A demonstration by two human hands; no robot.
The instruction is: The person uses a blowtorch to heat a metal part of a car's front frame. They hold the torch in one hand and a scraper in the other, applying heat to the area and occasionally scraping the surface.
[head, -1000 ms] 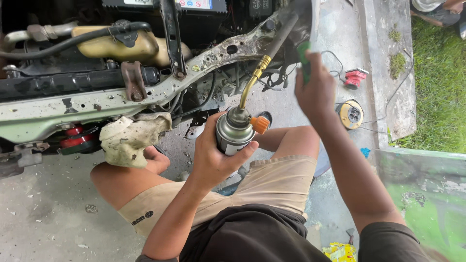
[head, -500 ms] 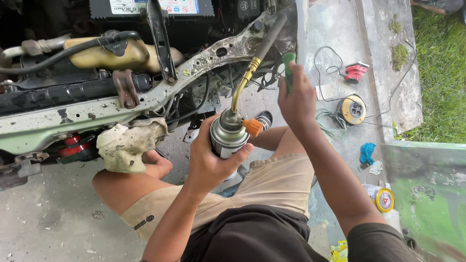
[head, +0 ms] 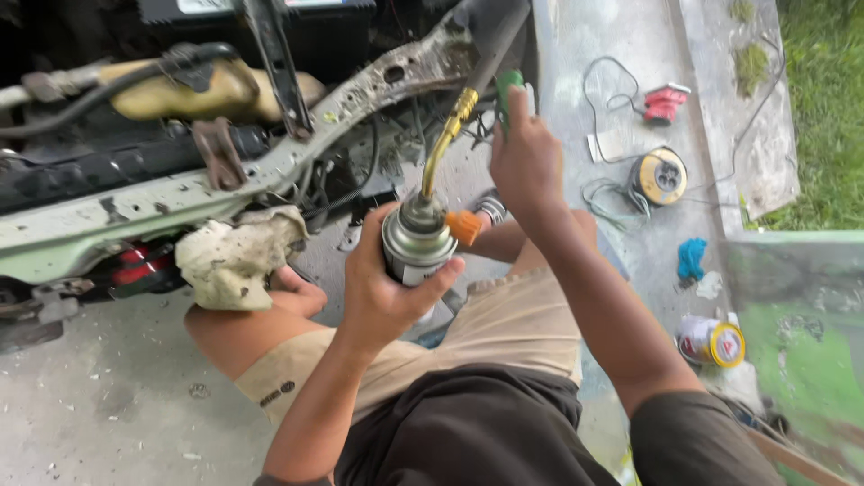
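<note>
Left hand is wrapping around a silver gas canister, holding it upright with its brass torch neck curving up toward the rusted car frame. Right hand is closing in a fist around a green-handled tool, just right of the neck. A dirty rag is lying left of the left hand; a yellow cable reel is sitting on the concrete floor well right of the right hand.

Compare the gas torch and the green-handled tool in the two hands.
The torch is a fat metal canister with a bent brass neck and orange knob; the green tool is slim, only its handle showing. The left hand wraps the torch; the right hand grips the tool higher up. Both point toward the rusty frame.
</note>
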